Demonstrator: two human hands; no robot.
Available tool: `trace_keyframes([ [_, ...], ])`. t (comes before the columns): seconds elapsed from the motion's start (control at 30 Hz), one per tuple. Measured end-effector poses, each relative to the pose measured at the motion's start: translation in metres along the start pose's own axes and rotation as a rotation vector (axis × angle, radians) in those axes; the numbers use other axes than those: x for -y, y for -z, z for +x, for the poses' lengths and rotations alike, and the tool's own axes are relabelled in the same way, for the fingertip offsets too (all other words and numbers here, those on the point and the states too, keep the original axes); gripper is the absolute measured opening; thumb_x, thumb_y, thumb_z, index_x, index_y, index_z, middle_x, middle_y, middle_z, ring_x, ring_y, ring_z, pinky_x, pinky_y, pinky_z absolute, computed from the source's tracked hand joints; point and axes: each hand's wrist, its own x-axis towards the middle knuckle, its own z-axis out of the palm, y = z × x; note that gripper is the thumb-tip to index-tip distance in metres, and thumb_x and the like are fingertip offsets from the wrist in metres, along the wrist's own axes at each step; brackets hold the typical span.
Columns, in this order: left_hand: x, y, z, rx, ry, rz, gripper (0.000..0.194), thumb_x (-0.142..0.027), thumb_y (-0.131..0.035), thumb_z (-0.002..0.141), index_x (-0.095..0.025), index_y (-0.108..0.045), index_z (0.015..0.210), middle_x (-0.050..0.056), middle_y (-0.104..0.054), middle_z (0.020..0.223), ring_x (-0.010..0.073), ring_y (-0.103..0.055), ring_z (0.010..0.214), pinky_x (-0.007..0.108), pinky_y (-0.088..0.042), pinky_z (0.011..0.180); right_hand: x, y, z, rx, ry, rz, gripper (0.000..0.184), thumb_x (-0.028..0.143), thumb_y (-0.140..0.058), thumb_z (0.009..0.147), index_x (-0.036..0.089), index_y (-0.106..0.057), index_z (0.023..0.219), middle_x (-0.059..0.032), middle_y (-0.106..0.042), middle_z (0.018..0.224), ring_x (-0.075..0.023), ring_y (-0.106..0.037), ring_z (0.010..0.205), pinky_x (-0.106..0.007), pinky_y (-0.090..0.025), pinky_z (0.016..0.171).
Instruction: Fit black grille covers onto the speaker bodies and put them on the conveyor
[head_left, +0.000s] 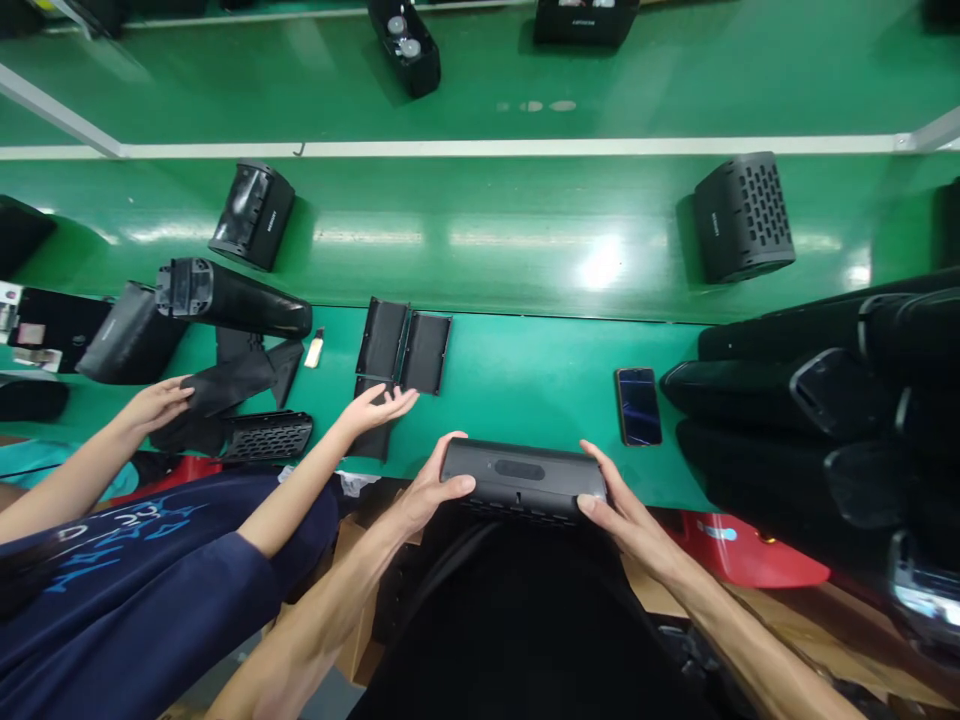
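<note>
Between both palms I hold a black plastic housing (521, 475) with rounded edges, an oval recess on its upper face and a perforated side toward me. My left hand (439, 485) grips its left end, thumb on top. My right hand (615, 500) is closed round the right end, thumb on the near corner. The housing is at the front edge of the green workbench (540, 390). Left of it on the bench lie flat black rectangular panels (427, 350). A phone (639, 405) lies to the right, beyond my right hand.
A co-worker's hands (379, 405) reach in at the left, one holding a dark sheet (229, 385). Black housings stand on the green conveyor (517, 230) behind a seam. Long black cases (765, 390) are stacked at right. A red stool (750, 550) stands below the bench.
</note>
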Motion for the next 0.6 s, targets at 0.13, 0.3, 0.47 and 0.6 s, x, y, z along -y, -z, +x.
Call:
trace_keyframes([
  [0.13, -0.009, 0.005, -0.007, 0.069, -0.048, 0.123, 0.09, -0.048, -0.089, 0.071, -0.03, -0.042, 0.146, 0.005, -0.06, 0.123, 0.0265, -0.059, 0.108, 0.036, -0.047, 0.093, 0.009, -0.004, -0.002, -0.05, 0.118, -0.134, 0.096, 0.064, -0.074, 0.086, 0.032, -0.025, 0.162, -0.0121, -0.029, 0.17, -0.0369, -0.035, 0.153, -0.052, -0.029, 0.124],
  [0.3, -0.01, -0.008, -0.014, -0.032, -0.096, 0.174, 0.089, -0.051, -0.089, 0.069, -0.026, -0.045, 0.143, 0.004, -0.062, 0.115, 0.0261, -0.059, 0.103, 0.035, -0.046, 0.09, 0.009, -0.015, -0.006, -0.181, 0.162, -0.195, 0.086, 0.064, -0.074, 0.085, 0.03, -0.038, 0.155, -0.0116, -0.044, 0.159, -0.0379, -0.044, 0.145, -0.051, -0.034, 0.121],
  [0.47, 0.004, -0.008, 0.002, -0.128, 0.061, 0.125, 0.083, -0.055, -0.086, 0.072, -0.026, -0.052, 0.141, 0.008, -0.068, 0.123, 0.0334, -0.061, 0.121, 0.042, -0.045, 0.105, 0.002, -0.013, 0.016, -0.177, -0.125, 0.115, 0.089, 0.069, -0.08, 0.078, 0.033, -0.044, 0.151, -0.0115, -0.058, 0.148, -0.0378, -0.059, 0.133, -0.054, -0.046, 0.112],
  [0.6, 0.015, 0.01, 0.02, -0.223, 0.219, 0.075, 0.077, -0.057, -0.086, 0.073, -0.026, -0.06, 0.139, 0.014, -0.053, 0.157, 0.0378, -0.032, 0.156, 0.046, -0.029, 0.124, 0.005, -0.007, 0.036, -0.098, -0.347, 0.352, 0.084, 0.067, -0.083, 0.076, 0.035, -0.05, 0.147, -0.0098, -0.069, 0.136, -0.0348, -0.069, 0.123, -0.051, -0.052, 0.107],
])
